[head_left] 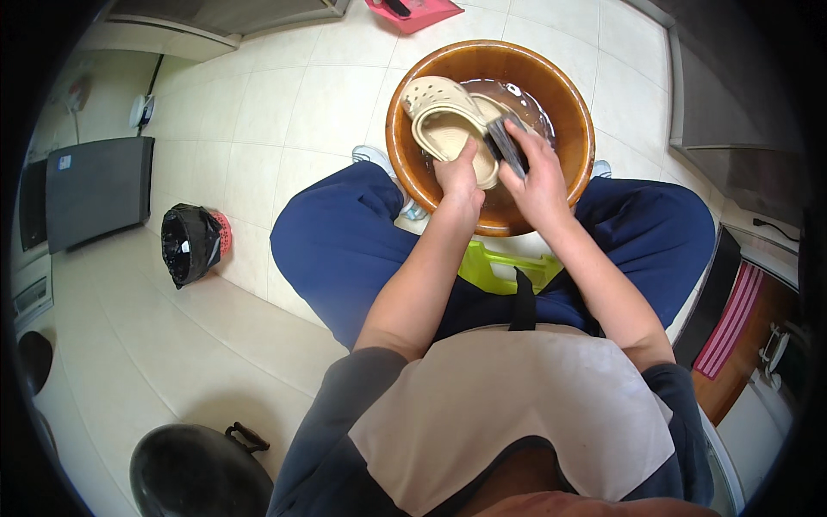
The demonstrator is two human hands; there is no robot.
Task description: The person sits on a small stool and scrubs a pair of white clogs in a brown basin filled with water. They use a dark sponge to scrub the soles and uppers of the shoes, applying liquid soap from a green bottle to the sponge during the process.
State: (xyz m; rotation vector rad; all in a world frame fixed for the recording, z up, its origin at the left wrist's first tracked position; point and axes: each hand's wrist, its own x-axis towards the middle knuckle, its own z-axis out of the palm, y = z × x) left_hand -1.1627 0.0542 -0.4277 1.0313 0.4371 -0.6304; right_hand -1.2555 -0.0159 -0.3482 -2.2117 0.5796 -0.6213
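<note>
A brown wooden basin with water in it stands on the floor between my knees. My left hand grips a cream perforated clog over the basin, thumb inside the opening. Against the clog's right side is a dark scrubbing brush, held in my right hand. Part of a second cream clog shows behind the first, lower in the basin; the rest of it is hidden.
A lime-green plastic stool is below me. Beyond the basin lies a pink dustpan. To the left is a bin with a black bag; a black pan hangs or stands at lower left. Cabinets flank the right side.
</note>
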